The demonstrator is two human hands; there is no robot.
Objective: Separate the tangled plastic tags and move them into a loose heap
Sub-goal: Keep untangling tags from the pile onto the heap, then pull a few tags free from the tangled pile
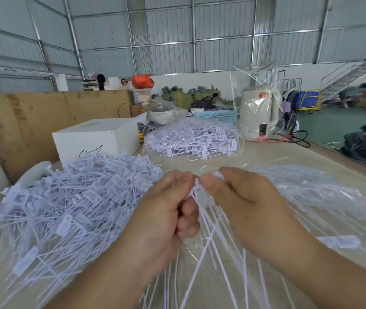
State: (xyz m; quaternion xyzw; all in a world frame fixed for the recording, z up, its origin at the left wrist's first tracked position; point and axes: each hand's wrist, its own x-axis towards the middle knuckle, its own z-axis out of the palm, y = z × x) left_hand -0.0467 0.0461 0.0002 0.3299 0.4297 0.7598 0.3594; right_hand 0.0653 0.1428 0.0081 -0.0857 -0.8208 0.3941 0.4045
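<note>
A bunch of white plastic tags [202,239] hangs between my two hands, its thin tails fanning down toward me. My left hand [166,210] pinches the top of the bunch with curled fingers. My right hand [242,197] pinches the same top end from the right, thumb against fingers. A large loose heap of separated tags [66,201] covers the table to the left. A clear bag packed with more tags [191,139] lies farther back at the centre. Blurred tags in clear plastic [311,197] spread out to the right of my hands.
A white box [97,139] stands behind the heap, with a brown board [32,121] behind it. A cream kettle wrapped in clear plastic [260,112] stands at the back right beside a blue basket [217,115]. The table edge [342,159] runs along the right.
</note>
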